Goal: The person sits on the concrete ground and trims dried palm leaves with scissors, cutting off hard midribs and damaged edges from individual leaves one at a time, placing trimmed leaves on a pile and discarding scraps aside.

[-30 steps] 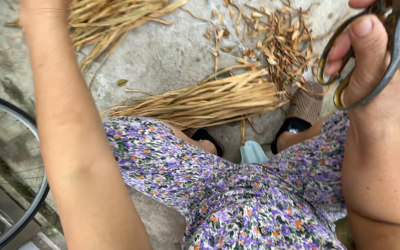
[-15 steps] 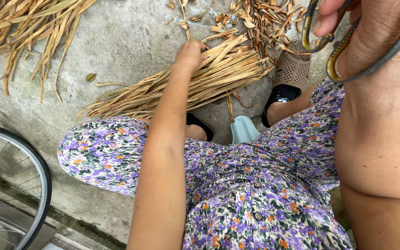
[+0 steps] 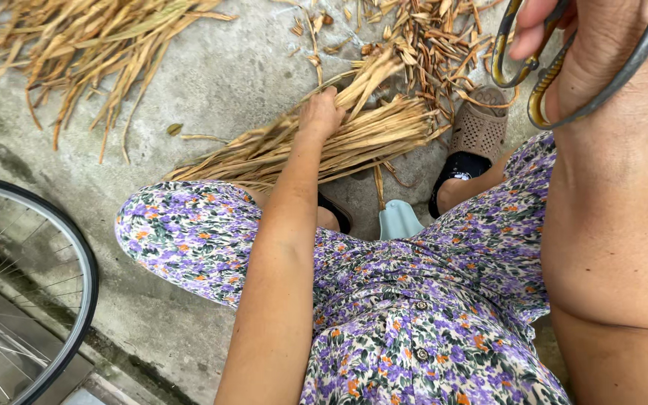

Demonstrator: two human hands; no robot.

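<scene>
I sit low in a purple floral dress (image 3: pixel 384 300) over a concrete floor. My left hand (image 3: pixel 321 114) reaches down and grips a bundle of dry yellow-brown leaves (image 3: pixel 301 146) lying on the floor in front of my knees. My right hand (image 3: pixel 601 52) is raised close to the camera at the upper right, its fingers through the loops of large metal scissors (image 3: pixel 556 67). The scissor blades are out of view.
A loose pile of dry leaves (image 3: pixel 91 45) lies at the upper left, and short cut scraps (image 3: pixel 429 37) litter the floor at the top. A brown slipper (image 3: pixel 478 131) is on my right foot. A bicycle wheel (image 3: pixel 84 277) stands at the lower left.
My left arm has swung from the far pile at the upper left down onto the bundle in front of me, and the hand has closed on it. The right hand keeps the scissors raised.
</scene>
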